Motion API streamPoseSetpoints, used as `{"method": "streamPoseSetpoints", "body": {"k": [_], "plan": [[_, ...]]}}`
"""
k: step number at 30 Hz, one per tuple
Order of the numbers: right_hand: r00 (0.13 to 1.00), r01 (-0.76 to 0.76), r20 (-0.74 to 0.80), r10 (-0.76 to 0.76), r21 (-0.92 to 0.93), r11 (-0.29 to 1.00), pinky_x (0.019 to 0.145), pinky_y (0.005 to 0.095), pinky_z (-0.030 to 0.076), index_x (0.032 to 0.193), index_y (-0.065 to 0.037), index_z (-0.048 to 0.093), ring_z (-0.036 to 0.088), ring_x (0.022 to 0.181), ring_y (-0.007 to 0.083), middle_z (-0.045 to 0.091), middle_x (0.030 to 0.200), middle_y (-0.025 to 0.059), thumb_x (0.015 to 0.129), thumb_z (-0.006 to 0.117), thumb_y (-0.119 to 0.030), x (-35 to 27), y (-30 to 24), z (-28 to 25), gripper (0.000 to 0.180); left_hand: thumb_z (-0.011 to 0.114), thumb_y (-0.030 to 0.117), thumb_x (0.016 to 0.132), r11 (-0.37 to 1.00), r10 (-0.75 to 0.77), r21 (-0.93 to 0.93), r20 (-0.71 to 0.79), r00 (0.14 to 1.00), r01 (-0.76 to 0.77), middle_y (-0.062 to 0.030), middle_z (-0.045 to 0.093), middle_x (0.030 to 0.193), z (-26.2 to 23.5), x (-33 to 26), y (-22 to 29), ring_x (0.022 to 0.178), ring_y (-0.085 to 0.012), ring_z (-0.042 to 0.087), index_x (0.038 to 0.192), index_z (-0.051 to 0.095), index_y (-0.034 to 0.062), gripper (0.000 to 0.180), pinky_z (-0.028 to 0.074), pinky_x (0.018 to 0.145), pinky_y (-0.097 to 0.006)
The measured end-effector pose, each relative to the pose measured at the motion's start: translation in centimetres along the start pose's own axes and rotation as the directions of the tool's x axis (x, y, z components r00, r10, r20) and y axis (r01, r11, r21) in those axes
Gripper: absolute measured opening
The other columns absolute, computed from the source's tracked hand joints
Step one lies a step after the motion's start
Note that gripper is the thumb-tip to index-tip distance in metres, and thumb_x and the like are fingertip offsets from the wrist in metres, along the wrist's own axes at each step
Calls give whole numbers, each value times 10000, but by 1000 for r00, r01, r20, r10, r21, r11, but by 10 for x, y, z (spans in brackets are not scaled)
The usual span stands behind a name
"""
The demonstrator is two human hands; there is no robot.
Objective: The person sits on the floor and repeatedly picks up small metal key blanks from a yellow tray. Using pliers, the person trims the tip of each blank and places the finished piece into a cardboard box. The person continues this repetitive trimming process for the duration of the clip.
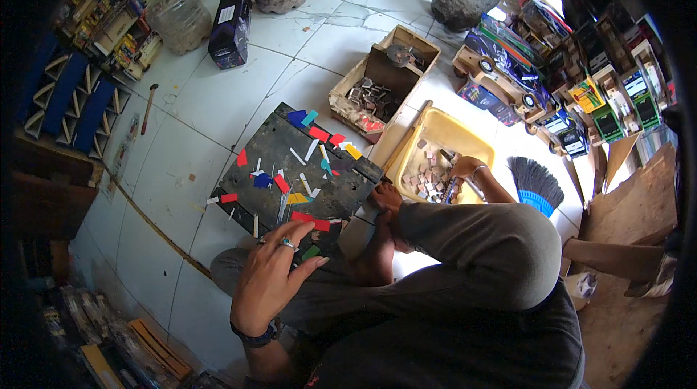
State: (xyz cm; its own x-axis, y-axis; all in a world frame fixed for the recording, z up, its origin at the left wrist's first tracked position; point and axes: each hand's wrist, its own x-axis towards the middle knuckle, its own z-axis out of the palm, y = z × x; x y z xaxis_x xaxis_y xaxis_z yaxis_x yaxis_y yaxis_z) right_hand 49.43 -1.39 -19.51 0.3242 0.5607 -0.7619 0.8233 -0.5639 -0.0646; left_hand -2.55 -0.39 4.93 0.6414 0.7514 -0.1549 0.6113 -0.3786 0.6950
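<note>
1. The left hand [272, 273] lies nearest, at about 7 o'clock from the picture's middle. Its fingers are spread and loose, gripping nothing, with rings on them and a dark wristband at the wrist. The fingertips rest at the near edge of the dark work board [298, 171], just beside a green scrap [311, 252] and a red strip [311, 221].
2. The dark work board sits at the centre, on the white tiled floor [181, 164], strewn with small cut pieces in red, blue, yellow, teal and white.
3. The right hand [465, 168] is at 3 o'clock from the board, reaching into the yellow tray [465, 140]. It sits among the small wooden blocks [428, 175]; whether it grips one I cannot tell, as the fingers are hidden.
4. A blue-handled brush [536, 187] lies at 3 o'clock from the tray.
5. At 12 o'clock from the board stands a cardboard box [381, 80] holding dark blocks.
6. Farther off, at 11 o'clock, a hammer [148, 107] lies on the tiles near a dark carton [231, 29] and two plastic jars [181, 17].
7. At 2 o'clock, wooden toy trucks [501, 73] stand in a row.
</note>
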Motion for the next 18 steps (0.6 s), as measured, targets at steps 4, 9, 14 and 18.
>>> {"method": "streamPoseSetpoints", "body": {"k": [4,9,14,18], "plan": [[1000,15,-12,-15,-4,1000,789,390,528,972,-39,801,693,847,174,781,899,65,882,765,-424,-2,-7,3,397,775,256,921,1000,27,9,-23,999,-26,-195,616,1379,1,-1,-3,1254,-406,600,1392,577,55,549,495,1032,-457],[999,18,-39,-18,3,1000,791,388,528,978,-36,799,693,849,174,781,902,67,881,768,-425,6,-25,11,402,763,296,929,997,60,58,-56,997,-56,-180,640,1330,1,-1,-5,1196,-397,628,1357,584,42,529,525,965,-469],[998,24,-59,-23,20,1000,794,385,528,984,-34,798,693,852,173,781,905,68,880,770,-427,10,-35,17,408,764,294,927,997,70,46,-60,996,-68,-179,641,1329,0,-1,-5,1198,-397,626,1354,589,46,524,524,966,-470],[997,32,-69,-29,32,999,796,382,528,989,-32,797,694,854,173,781,907,70,879,772,-428,11,-40,22,412,763,291,927,997,59,49,-52,997,-57,-180,641,1333,1,0,-6,1201,-399,624,1362,587,50,528,519,978,-471]]}}
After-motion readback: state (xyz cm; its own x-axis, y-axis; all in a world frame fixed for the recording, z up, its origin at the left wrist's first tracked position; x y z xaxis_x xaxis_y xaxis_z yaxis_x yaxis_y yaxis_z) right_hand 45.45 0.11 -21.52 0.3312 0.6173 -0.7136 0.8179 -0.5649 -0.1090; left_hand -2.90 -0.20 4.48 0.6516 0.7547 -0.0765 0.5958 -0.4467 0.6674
